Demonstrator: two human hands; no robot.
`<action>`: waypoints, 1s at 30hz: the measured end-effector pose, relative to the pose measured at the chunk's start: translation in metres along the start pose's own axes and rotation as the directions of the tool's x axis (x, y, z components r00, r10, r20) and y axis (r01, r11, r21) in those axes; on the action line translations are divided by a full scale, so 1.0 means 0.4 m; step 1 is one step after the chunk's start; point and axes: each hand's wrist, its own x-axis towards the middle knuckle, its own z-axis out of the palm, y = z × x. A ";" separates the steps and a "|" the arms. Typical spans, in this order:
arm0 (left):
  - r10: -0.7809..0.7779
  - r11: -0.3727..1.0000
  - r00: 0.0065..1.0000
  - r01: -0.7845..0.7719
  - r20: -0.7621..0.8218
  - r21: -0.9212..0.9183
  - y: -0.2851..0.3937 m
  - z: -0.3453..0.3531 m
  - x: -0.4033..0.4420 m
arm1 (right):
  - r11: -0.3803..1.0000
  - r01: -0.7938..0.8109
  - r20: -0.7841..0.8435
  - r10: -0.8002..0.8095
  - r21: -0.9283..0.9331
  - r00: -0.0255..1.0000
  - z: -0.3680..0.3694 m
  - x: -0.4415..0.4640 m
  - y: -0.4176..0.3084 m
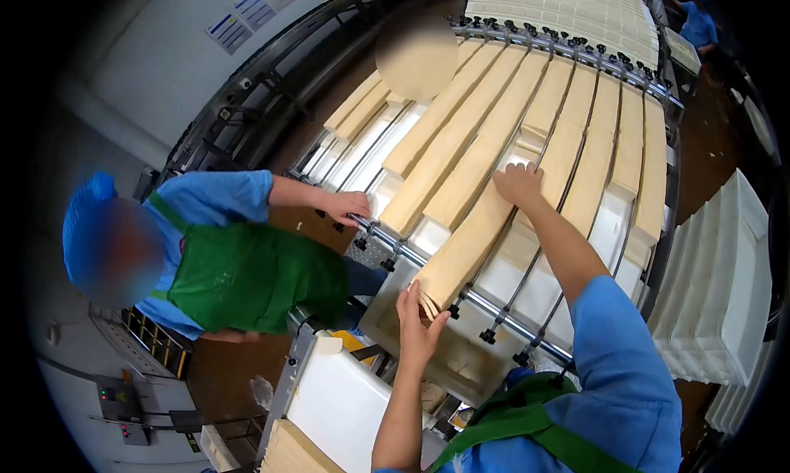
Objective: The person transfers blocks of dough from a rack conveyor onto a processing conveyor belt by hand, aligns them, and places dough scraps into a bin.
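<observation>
Long pale strips lie in rows between thin metal rods on a slanted frame. My left hand (418, 316) grips the near end of one layered strip (457, 263), thumb and fingers on either side, where its layers fan apart over the front metal bar (494, 308). Farther up the same strip, my right hand (518, 185) rests at its upper right edge with the fingers curled; what is under the fingertips is hidden. White surface shows in the gaps between the strips.
At the left, a person (239, 251) in a green apron has one hand on the front bar. A grey bin (395, 308) sits below the frame. White stacked trays (716, 284) stand at the right. Another person (698, 24) is at the far right.
</observation>
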 end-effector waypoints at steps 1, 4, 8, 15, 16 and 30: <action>-0.040 0.999 0.999 0.040 0.036 -0.005 -0.001 0.015 0.018 | 0.999 0.001 -0.016 -0.001 -0.038 1.000 -0.006 0.037 0.013; -0.059 0.998 0.996 0.059 0.069 -0.006 -0.041 0.067 0.054 | 0.999 0.005 -0.021 -0.006 -0.054 1.000 -0.001 0.118 0.048; -0.073 0.997 0.996 0.072 0.048 0.003 -0.020 0.106 0.084 | 0.999 0.015 0.074 -0.013 -0.032 0.997 -0.059 0.115 0.045; -0.032 0.999 0.991 0.029 0.133 0.024 -0.017 0.189 0.167 | 0.982 -0.143 -0.081 0.134 -0.127 0.988 -0.009 0.185 0.060; -0.031 0.999 0.992 0.027 0.126 0.030 -0.022 0.206 0.177 | 0.983 -0.136 -0.082 0.127 -0.121 0.989 -0.014 0.171 0.058; -0.246 0.926 0.929 0.142 -0.275 -0.350 -0.004 0.159 -0.039 | 0.968 0.009 -0.054 -0.024 -0.251 0.998 0.034 0.136 0.051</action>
